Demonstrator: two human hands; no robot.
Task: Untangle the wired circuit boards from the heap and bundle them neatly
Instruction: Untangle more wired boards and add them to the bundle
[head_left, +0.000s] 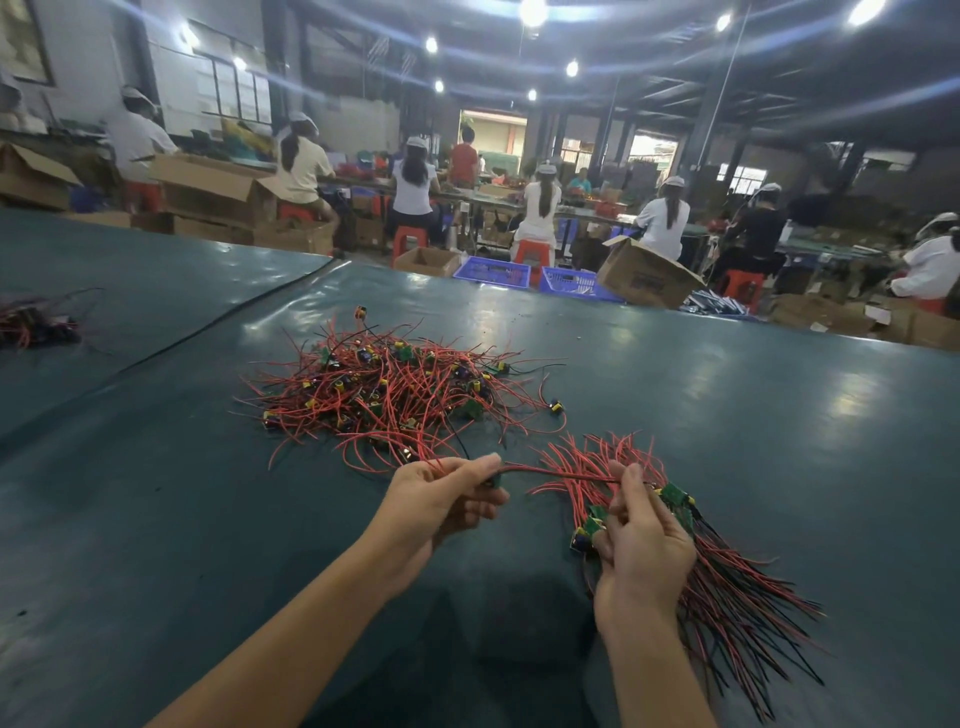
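The left hand (441, 499) had its grip pinched on one small board (492, 480), and its red wire (550, 472) ran toward three o'clock. The right hand (644, 545) had its grip closed round the bundle (727, 587). The heap (384, 395) lay at twelve o'clock on the green tabletop (208, 519).

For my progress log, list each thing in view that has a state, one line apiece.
heap of wired circuit boards: tangled, lying loose on the table.
bundle: wires roughly aligned, gripped by the right hand.
single wired board: stretched between both hands.
left hand: pinching that board's end.
right hand: curled round the bundle.
small pile at far left: lying on the table, untouched.
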